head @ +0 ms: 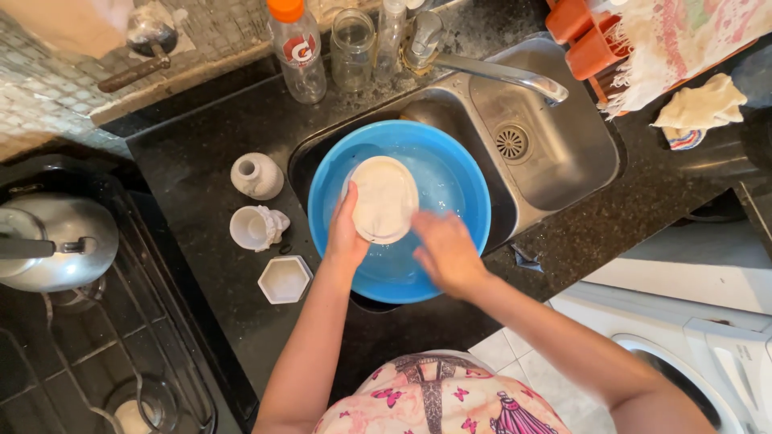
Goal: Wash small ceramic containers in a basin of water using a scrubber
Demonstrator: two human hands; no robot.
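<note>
One dark speckled worktop (201,153), wrapped around one steel sink (555,153) with a single tap (490,71) reaching over it. One white washing machine (708,354) at lower right. One steel kettle (56,241) on the hob at left. One blue basin (458,177) set in the sink's left half, holding soapy water. One fringed cloth (683,40) draped over an orange rack at top right, one crumpled rag (700,108) just below it.

Two hands over the basin. Left hand (346,237) clasped around the lower left edge of one round white dish (384,199), tilted up above the water near the basin's middle. Right hand (446,253) pressed against the dish's lower right rim, fingers (422,221) curled onto it; cannot tell whether grasping or only rubbing.

One clear bottle with an orange cap (296,52) behind the sink, one empty glass jar (352,48) beside it.

Three small white pieces in a column on the worktop left of the basin: one rounded vase (257,175), one ruffled cup (257,227), one hexagonal pot (284,279). None touching another.
</note>
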